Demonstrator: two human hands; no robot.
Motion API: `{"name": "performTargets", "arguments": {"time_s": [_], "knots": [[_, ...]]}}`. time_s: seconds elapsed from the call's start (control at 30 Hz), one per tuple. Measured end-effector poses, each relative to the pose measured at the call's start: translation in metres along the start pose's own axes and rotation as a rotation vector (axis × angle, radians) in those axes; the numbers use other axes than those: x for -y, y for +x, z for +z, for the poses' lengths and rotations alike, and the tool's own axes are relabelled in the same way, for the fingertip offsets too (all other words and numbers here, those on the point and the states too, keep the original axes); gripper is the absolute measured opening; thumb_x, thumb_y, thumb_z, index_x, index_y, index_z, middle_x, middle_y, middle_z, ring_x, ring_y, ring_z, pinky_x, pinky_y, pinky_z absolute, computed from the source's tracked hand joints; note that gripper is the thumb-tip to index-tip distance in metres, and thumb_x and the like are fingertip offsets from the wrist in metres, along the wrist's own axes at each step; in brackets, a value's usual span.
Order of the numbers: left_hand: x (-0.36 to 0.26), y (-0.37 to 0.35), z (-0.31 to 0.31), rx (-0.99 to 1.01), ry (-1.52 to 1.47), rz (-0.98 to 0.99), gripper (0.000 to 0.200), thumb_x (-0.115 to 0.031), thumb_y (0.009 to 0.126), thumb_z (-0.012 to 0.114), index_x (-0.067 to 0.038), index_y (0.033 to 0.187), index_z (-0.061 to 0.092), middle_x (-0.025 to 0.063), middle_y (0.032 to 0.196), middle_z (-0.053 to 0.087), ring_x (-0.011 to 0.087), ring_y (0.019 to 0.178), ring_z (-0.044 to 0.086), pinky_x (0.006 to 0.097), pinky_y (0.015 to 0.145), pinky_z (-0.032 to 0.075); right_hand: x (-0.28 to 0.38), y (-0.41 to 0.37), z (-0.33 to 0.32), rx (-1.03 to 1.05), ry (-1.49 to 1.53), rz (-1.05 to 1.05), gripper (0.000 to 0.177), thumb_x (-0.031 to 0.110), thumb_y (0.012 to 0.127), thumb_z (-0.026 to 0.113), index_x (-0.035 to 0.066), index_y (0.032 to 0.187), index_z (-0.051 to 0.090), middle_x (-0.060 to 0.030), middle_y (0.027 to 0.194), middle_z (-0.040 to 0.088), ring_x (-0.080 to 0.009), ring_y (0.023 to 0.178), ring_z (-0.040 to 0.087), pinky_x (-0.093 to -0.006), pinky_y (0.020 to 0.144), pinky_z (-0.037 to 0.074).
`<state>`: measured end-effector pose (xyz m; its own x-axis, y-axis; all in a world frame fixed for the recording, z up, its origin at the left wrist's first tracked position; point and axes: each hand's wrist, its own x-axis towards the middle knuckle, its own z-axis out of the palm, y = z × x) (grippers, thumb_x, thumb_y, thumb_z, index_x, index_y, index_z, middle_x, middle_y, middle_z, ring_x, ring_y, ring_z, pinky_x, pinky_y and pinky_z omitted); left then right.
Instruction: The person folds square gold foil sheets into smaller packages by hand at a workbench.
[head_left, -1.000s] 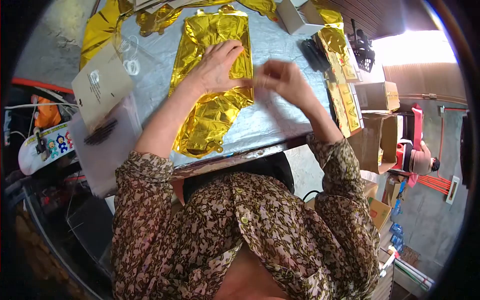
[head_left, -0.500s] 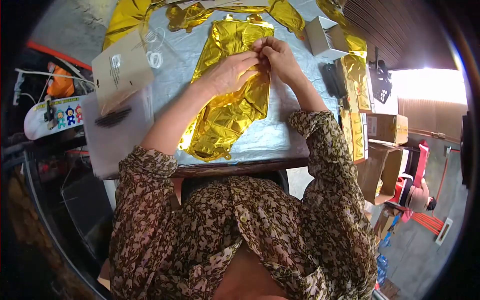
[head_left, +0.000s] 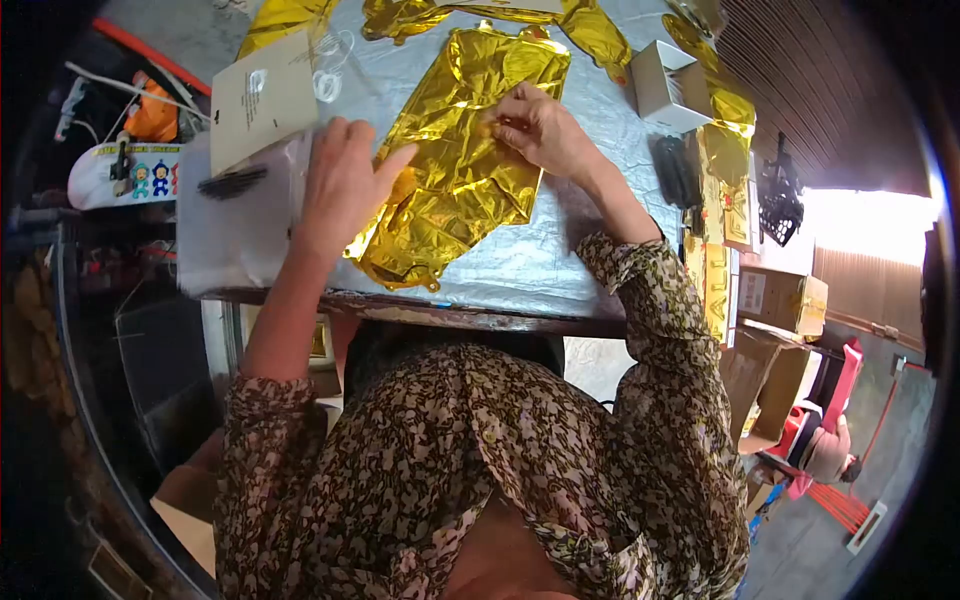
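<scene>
A flat, wrinkled gold foil balloon [head_left: 465, 205] lies on the silvery table cover, its small tabs showing at the top and bottom ends. My left hand [head_left: 345, 185] is at the balloon's left edge, thumb and fingers apart, holding nothing. Over the upper right part of the balloon, my right hand [head_left: 545, 130] has thumb and fingertips pinched together. Whatever is in that pinch, if anything, is too small to make out. Beside my left hand lies a beige card [head_left: 262, 105] with white string on it, in a clear plastic bag.
A white open box [head_left: 672, 85] stands at the right, with a black object [head_left: 672, 170] below it. More gold foil balloons [head_left: 595, 40] lie along the far edge. Clear plastic sleeves [head_left: 235, 240] cover the left corner. Cardboard boxes [head_left: 785, 300] and another person [head_left: 828, 448] are off to the right.
My left hand has come away from my right hand, moving left and opening. My right hand stays pinched, slightly lower on the balloon. The whole view has shifted a little.
</scene>
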<state>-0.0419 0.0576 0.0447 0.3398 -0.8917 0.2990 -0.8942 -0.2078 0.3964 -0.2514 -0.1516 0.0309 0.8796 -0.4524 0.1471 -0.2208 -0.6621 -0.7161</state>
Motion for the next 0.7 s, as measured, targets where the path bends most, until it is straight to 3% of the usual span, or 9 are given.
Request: {"name": "performTargets", "arguments": {"time_s": [0.07,0.2,0.3,0.47,0.5,0.53,0.6,0.63,0.7], "knots": [[-0.014,-0.004,0.002,0.090,0.170,-0.103,0.062,-0.052,0.089,0.073,0.008,0.099,0.064,0.0238,0.103,0.059,0.0401,0.099,0.060,0.0471,0.089,0.051,-0.003,0.000,0.004,0.066,-0.087,-0.109,0.027,0.007,0.094,0.070,0.014,0.120,0.074,-0.0072,0.104,0.059,-0.0244,0.097,0.062,-0.0352,0.088,0.054],[-0.017,0.001,0.015,0.077,0.249,-0.135,0.064,-0.052,0.086,0.076,0.009,0.100,0.064,0.0234,0.105,0.059,0.0400,0.099,0.060,0.0483,0.089,0.051,0.001,-0.003,0.003,0.070,-0.194,-0.215,0.033,0.006,0.092,0.071,0.015,0.123,0.074,-0.0076,0.105,0.058,-0.0267,0.100,0.060,-0.0360,0.091,0.052],[-0.011,0.013,0.018,0.075,0.176,-0.165,0.069,-0.054,0.079,0.082,0.007,0.103,0.062,0.0242,0.101,0.059,0.0446,0.098,0.060,0.0487,0.087,0.049,-0.001,-0.002,0.003,0.064,-0.252,-0.254,0.036,0.004,0.090,0.071,0.014,0.125,0.073,-0.0086,0.108,0.057,-0.0288,0.103,0.059,-0.0367,0.093,0.051],[-0.010,0.033,0.007,0.337,-0.081,-0.420,0.070,-0.059,0.074,0.085,0.005,0.097,0.066,0.0243,0.107,0.069,0.0392,0.103,0.068,0.0461,0.085,0.053,-0.005,-0.004,0.002,0.079,-0.233,-0.255,0.037,0.004,0.090,0.070,0.014,0.126,0.072,-0.0087,0.108,0.057,-0.0289,0.103,0.058,-0.0381,0.095,0.050],[-0.008,0.036,0.011,0.292,-0.039,-0.409,0.062,-0.050,0.078,0.086,0.005,0.102,0.069,0.0195,0.107,0.072,0.0293,0.097,0.072,0.0397,0.082,0.055,-0.005,-0.004,0.003,0.078,-0.226,-0.255,0.037,0.004,0.090,0.070,0.014,0.126,0.072,-0.0087,0.108,0.057,-0.0289,0.103,0.058,-0.0381,0.095,0.050],[-0.001,0.042,0.014,0.294,-0.033,-0.409,0.062,-0.050,0.078,0.086,0.005,0.102,0.069,0.0195,0.107,0.072,0.0293,0.097,0.072,0.0397,0.082,0.055,-0.006,-0.004,0.003,0.077,-0.246,-0.270,0.037,0.005,0.091,0.069,0.014,0.127,0.072,-0.0087,0.109,0.058,-0.0289,0.104,0.057,-0.0381,0.096,0.050],[0.017,0.049,0.021,0.546,-0.466,-0.406,0.052,-0.035,0.084,0.084,0.007,0.111,0.069,0.0127,0.100,0.074,0.0178,0.088,0.071,0.0328,0.078,0.055,-0.006,-0.004,0.001,0.071,-0.267,-0.283,0.037,0.005,0.091,0.069,0.014,0.127,0.072,-0.0087,0.109,0.058,-0.0289,0.105,0.057,-0.0380,0.096,0.050],[0.011,0.046,0.020,0.525,-0.646,-0.385,0.041,-0.023,0.086,0.082,0.005,0.113,0.070,0.0072,0.096,0.074,0.0101,0.081,0.068,0.0285,0.074,0.054,-0.006,-0.005,0.001,0.077,-0.260,-0.278,0.037,0.006,0.091,0.070,0.015,0.127,0.072,-0.0089,0.110,0.057,-0.0290,0.106,0.056,-0.0382,0.097,0.049],[0.004,0.043,0.014,0.513,-0.572,-0.359,0.040,-0.023,0.086,0.082,0.004,0.113,0.070,0.0076,0.096,0.075,0.0109,0.081,0.068,0.0293,0.074,0.053,-0.006,-0.006,0.002,0.081,-0.250,-0.265,0.038,0.007,0.091,0.070,0.015,0.127,0.072,-0.0091,0.111,0.057,-0.0291,0.107,0.056,-0.0384,0.097,0.049]]}}
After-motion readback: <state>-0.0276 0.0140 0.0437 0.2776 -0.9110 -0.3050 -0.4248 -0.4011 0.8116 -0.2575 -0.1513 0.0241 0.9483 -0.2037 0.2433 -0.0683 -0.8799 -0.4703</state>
